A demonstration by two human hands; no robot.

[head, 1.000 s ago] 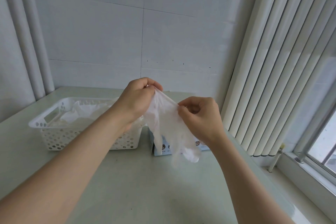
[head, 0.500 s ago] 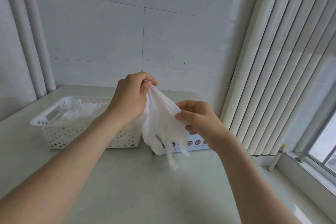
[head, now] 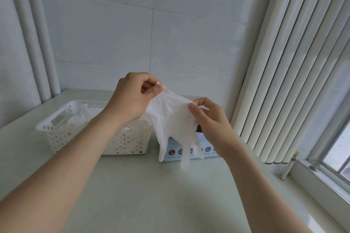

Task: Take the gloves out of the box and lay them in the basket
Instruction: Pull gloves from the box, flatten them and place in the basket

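Two bare hands hold a single white glove (head: 172, 121) up above a pale worktop (head: 151, 195). The left hand (head: 130, 98) pinches one corner of the cuff between thumb and fingers, and the right hand (head: 210, 119) pinches the other corner, lower and to the right. Stretched between them, the cuff edge slopes down from left to right. The glove hangs with its long axis near vertical, fingers dangling in front of the box (head: 174, 154), which stands on the worktop just right of the basket (head: 56, 128).

The white perforated basket lies to the left of the held glove, partly behind the left wrist and forearm, and already holds a loose heap of other gloves (head: 85, 115).

By the look of it, this glove is out of the box and laying it in is the step at hand. The carry would run leftward and a little down, and the left hand is nearer the basket's rim — the right would have to follow across or let go. Thin and limp, the glove would likely crumple rather than lie flat unless lowered fingers first. Vertical blinds (head: 284, 62) hang at right.
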